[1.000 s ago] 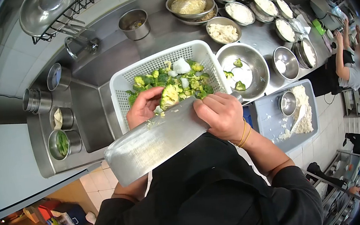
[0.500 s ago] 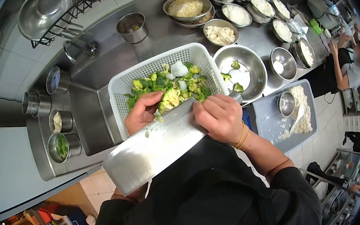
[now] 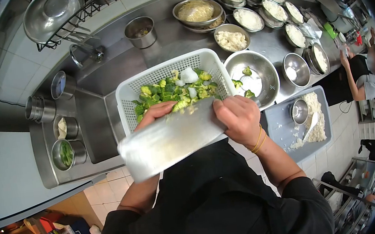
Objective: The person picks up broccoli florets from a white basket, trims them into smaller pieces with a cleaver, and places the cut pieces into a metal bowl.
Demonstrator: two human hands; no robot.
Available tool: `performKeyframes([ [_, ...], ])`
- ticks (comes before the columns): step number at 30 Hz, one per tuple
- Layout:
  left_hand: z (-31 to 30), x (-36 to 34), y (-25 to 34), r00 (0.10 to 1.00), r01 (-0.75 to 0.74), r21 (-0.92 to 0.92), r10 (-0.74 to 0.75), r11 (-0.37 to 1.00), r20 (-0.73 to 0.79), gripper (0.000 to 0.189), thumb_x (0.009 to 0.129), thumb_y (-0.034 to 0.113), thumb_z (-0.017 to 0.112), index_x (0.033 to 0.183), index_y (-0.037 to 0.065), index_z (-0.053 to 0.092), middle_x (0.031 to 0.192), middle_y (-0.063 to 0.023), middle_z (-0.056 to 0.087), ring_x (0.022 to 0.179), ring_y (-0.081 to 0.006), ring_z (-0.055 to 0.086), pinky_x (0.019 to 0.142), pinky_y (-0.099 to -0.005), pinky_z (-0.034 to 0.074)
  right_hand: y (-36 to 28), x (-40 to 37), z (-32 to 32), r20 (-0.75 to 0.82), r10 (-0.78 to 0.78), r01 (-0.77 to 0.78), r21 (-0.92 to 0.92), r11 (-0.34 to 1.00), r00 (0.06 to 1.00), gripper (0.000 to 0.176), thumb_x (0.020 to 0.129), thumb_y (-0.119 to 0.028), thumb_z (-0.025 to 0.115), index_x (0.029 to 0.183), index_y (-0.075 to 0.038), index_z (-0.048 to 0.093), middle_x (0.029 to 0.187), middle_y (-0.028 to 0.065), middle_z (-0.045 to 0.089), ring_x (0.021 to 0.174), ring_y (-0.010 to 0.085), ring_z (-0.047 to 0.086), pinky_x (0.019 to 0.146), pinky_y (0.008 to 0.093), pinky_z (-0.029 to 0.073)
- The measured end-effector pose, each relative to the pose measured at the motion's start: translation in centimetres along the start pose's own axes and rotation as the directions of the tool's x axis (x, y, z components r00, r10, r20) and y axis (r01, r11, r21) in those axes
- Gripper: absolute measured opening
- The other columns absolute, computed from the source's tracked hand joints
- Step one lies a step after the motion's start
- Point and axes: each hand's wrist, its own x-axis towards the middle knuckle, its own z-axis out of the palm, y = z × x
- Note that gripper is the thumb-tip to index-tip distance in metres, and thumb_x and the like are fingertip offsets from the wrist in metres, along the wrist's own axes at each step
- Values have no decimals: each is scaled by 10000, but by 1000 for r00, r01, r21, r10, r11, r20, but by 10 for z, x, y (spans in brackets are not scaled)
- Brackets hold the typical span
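Since the last frame: cleaver [image 3: 171, 139] blade has swung up and toward the right, now blurred; right hand [image 3: 238, 116] has shifted slightly right with it. Broccoli piece [image 3: 179, 105] is now mostly behind the blade.

Steel counter [image 3: 165, 43], left to right: sink basin [image 3: 98, 127] with faucet [image 3: 98, 53], white basket [image 3: 170, 67], steel colander [image 3: 265, 78], gray tray [image 3: 281, 129]. Kitchen, tiled wall [image 3: 11, 72], tiled floor [image 3: 108, 190]; co-worker [image 3: 358, 76] stands far right.

Counts, left to right: one stack of steel cups [image 3: 45, 110]; three pots [image 3: 76, 150] along the left edge of the sink, one with green pods or leaves inside; one pot [image 3: 144, 41] behind the basket; one basket of cut broccoli [image 3: 150, 91] with at least two whitish lumps [image 3: 189, 75]; one bowl of pale yellow food [image 3: 196, 11]; three florets [image 3: 249, 94] in the colander; at least seven bowls of white, rice-like food [image 3: 248, 19]; one small bowl [image 3: 299, 111] and one white spoon [image 3: 314, 121] in the tray.

Grip: left hand [image 3: 155, 114] is partly closed, fingertips on the broccoli piece, thumb hidden. Piece sits just right of those fingertips, over the basket's near side. Right hand is a tight fist at the cleaver's handle end; blade runs left from it, in front of the left hand.
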Motion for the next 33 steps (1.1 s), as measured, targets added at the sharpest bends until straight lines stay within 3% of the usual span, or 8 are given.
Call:
performKeyframes([
  [1,1,1,-2,1000,0,0,0,1000,1,456,903,285,741,1210,-26,611,1269,-196,598,1203,-268,587,1049,-398,477,-2,0,-1,6,-31,31,16,999,1000,173,693,-65,644,862,-52,607,660,27,475,566,187,549,509,332,436],
  [4,9,5,-7,999,-22,-180,12,983,-52,272,921,32,690,1166,-67,620,1251,-202,615,1177,-248,608,1067,-388,483,-12,4,-1,-15,-68,68,15,998,998,161,714,-81,647,868,-48,617,664,22,480,564,178,545,510,319,440],
  [8,4,5,-6,1000,-16,-234,17,972,2,358,892,25,736,1218,-48,607,1302,-209,591,1237,-286,584,1084,-407,464,-12,5,-1,-3,-75,75,22,997,997,157,719,-83,648,867,-46,610,663,19,475,565,174,542,516,316,444],
  [10,8,6,3,999,-11,-87,7,996,-47,287,927,102,701,1159,-53,633,1233,-207,634,1166,-250,614,1049,-381,483,-11,6,-1,10,-74,74,25,997,997,158,720,-81,647,868,-47,606,662,20,472,567,176,543,518,318,446],
  [25,0,4,-8,995,54,-42,-57,998,-81,317,958,233,651,1121,-39,655,1188,-186,661,1121,-240,637,1005,-366,501,-1,-7,20,29,12,-13,19,1000,999,172,711,-40,644,873,-59,586,663,35,480,586,208,556,540,356,453],
  [29,-8,1,-11,994,88,31,-86,996,-74,314,960,231,649,1129,-34,658,1184,-174,664,1100,-229,647,985,-361,513,3,-12,29,21,41,-42,56,998,999,186,706,-30,643,881,-58,584,667,43,493,587,231,556,548,368,456],
  [31,-11,-1,-20,995,64,54,-60,996,-81,238,935,80,662,1143,-36,669,1154,-119,683,1049,-172,657,939,-307,517,4,-13,32,39,54,-56,64,996,998,188,706,-25,642,881,-59,581,670,46,501,591,237,560,549,371,457],
  [33,-11,-5,-23,991,74,-23,-77,997,-110,241,912,65,693,1128,-39,673,1145,-115,687,1043,-165,659,931,-310,522,5,-15,34,54,77,-82,89,993,996,184,700,-18,647,850,-75,556,672,57,513,602,260,579,558,384,473],
])
